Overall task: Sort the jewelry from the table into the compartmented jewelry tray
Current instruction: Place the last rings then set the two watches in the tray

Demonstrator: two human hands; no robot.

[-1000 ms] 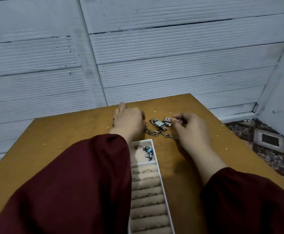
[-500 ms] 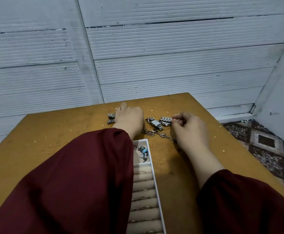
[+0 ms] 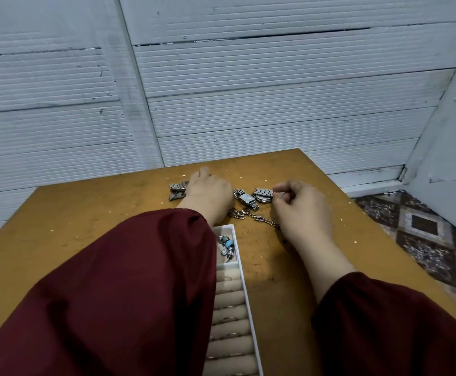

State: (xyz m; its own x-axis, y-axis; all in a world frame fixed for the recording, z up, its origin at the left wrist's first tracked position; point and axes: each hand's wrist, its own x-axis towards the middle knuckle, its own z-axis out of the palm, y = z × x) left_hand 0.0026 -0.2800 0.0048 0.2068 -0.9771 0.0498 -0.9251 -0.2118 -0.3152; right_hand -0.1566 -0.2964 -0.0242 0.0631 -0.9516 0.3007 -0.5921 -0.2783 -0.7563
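At the far edge of the tabletop [image 3: 85, 213], R hand [image 3: 302, 207] pinches the round watch [image 3: 262, 196] by its band; L hand [image 3: 207, 191] lies over a second watch [image 3: 177, 189], grip hidden. Toward the near edge, the tray [image 3: 248, 294] has a beaded bracelet [image 3: 227, 244] in its far compartment.

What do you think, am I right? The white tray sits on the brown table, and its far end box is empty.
Not quite. The white tray does sit on the brown table, but its far end box is not empty: a bracelet with a blue bead lies in it. The head view shows this.
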